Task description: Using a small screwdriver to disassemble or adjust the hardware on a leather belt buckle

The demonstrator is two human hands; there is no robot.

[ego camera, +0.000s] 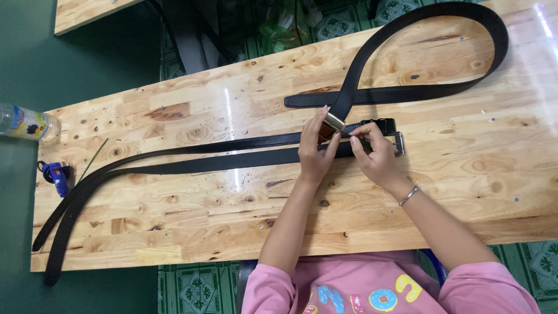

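Observation:
Two black leather belts lie on the wooden table (174, 221). One belt (174, 157) stretches leftward, doubled over, and hangs off the left edge. The other belt (430, 87) loops to the far right and comes back to the middle. My left hand (315, 154) pinches that belt's end at a gold-coloured clasp (333, 123). My right hand (375, 154) presses its fingertips on the long belt's end beside a silver-and-black buckle (390, 135). A thin bracelet circles my right wrist.
A plastic bottle (26, 122) lies on its side at the table's left edge. A small blue tool (55, 176) sits below it, near a thin green stem. A second wooden board (87, 11) shows at top left. Green patterned floor surrounds the table.

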